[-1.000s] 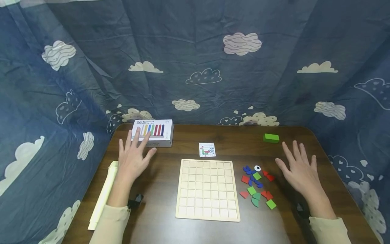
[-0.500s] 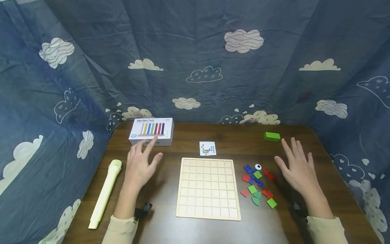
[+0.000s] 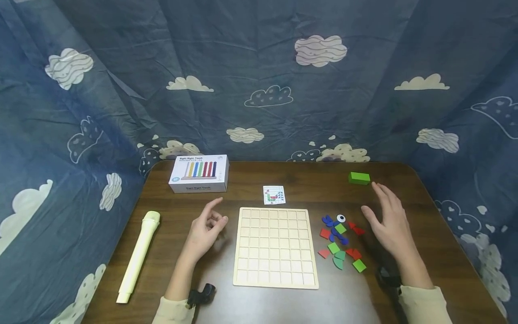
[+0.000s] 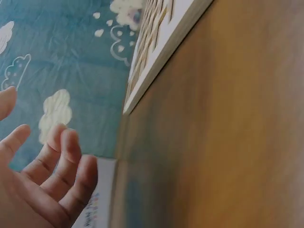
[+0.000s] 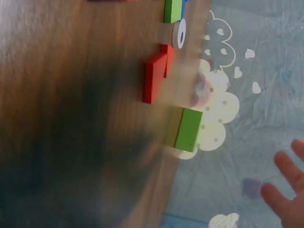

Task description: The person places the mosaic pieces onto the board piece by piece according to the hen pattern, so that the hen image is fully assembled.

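My left hand [image 3: 204,231] hovers left of the wooden grid board [image 3: 276,247], index finger stretched forward and the other fingers loosely bent, holding nothing. The left wrist view has that hand's curled fingers [image 4: 78,183] well apart from the board's corner [image 4: 159,61]. On the other side, my right hand [image 3: 392,225] is above the table with spread, relaxed fingers. Its fingertips come near a green block [image 3: 359,178]. Between it and the board lie flat red, green and blue pieces, among them a red square [image 3: 324,233] and a white ring-like eye disc [image 3: 341,218].
A small card [image 3: 274,195] with a coloured bird pattern lies behind the board. A white box [image 3: 199,174] with a picture of coloured bead columns stands at the back left. A pale yellow tube [image 3: 139,256] lies along the left side. A cloud-print curtain [image 3: 267,121] hangs behind the table.
My left hand has moved right from over the white box toward the board, its fingers bending. My right hand has shifted slightly left, with its fingers closer together. The pieces stay put.
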`<state>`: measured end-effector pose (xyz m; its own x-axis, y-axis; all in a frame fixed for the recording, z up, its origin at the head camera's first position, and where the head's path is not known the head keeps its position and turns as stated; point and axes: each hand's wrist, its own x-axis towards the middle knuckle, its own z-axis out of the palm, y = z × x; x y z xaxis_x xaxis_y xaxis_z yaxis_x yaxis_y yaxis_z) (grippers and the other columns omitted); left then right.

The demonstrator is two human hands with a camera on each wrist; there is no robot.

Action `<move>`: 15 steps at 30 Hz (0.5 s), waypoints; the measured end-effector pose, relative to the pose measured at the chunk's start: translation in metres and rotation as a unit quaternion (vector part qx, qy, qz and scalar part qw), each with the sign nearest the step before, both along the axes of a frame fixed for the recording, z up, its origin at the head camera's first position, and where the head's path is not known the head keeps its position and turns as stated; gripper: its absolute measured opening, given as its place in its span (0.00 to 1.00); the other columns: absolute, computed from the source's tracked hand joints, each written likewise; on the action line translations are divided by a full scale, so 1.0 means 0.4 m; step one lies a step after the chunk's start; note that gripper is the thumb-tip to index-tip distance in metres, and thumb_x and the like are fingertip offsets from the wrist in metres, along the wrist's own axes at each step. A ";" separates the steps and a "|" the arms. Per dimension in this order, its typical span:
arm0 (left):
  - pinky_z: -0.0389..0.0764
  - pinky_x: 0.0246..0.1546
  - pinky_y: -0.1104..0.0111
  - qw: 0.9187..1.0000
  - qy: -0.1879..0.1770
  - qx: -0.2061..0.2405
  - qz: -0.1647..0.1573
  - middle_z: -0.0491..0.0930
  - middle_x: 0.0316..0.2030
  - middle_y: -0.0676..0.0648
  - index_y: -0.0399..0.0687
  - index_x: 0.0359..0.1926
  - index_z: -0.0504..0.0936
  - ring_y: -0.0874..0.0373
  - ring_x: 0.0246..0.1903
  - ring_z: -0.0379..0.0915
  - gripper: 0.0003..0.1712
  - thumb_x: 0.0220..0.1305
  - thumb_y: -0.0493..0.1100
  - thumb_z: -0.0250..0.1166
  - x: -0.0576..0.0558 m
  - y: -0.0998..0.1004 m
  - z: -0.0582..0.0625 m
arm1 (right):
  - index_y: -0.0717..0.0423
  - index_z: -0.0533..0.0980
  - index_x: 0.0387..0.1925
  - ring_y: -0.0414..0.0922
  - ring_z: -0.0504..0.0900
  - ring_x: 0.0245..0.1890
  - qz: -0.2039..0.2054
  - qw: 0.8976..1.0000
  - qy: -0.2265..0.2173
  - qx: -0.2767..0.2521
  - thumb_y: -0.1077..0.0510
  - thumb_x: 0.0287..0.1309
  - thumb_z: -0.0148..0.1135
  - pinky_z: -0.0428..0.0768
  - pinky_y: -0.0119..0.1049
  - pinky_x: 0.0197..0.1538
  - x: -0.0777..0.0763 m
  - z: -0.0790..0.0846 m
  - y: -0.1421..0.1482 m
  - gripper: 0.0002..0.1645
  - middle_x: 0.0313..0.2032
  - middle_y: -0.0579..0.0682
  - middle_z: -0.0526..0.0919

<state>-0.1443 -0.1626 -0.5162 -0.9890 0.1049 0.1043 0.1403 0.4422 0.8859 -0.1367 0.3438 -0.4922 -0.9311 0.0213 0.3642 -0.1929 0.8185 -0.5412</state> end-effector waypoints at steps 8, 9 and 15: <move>0.81 0.17 0.64 0.991 -0.093 0.096 -0.026 0.82 0.34 0.35 0.54 0.75 0.69 0.54 0.18 0.76 0.32 0.75 0.42 0.67 0.024 0.042 -0.053 | 0.45 0.64 0.80 0.46 0.76 0.55 -0.015 0.996 0.018 -0.082 0.56 0.70 0.68 0.73 0.32 0.59 0.014 -0.031 -0.009 0.41 0.61 0.59 0.75; 0.79 0.17 0.67 0.990 -0.098 0.098 -0.030 0.82 0.32 0.36 0.53 0.75 0.69 0.56 0.18 0.74 0.32 0.74 0.42 0.67 0.025 0.047 -0.060 | 0.45 0.65 0.80 0.41 0.75 0.49 -0.017 0.995 0.017 -0.093 0.57 0.70 0.68 0.71 0.26 0.53 0.015 -0.035 -0.007 0.41 0.56 0.57 0.76; 0.71 0.13 0.72 0.984 -0.133 0.103 -0.053 0.77 0.27 0.46 0.54 0.74 0.70 0.60 0.15 0.68 0.34 0.72 0.43 0.70 0.028 0.064 -0.081 | 0.41 0.63 0.80 0.34 0.72 0.34 -0.010 0.983 -0.037 -0.182 0.58 0.70 0.69 0.71 0.24 0.36 0.021 -0.060 0.014 0.42 0.40 0.41 0.75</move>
<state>-0.1330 -0.1371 -0.5485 -0.9688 0.2127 -0.1269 -0.0727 0.2456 0.9666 -0.1282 0.3492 -0.5163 -0.9525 0.1569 0.2609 -0.1279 0.5714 -0.8107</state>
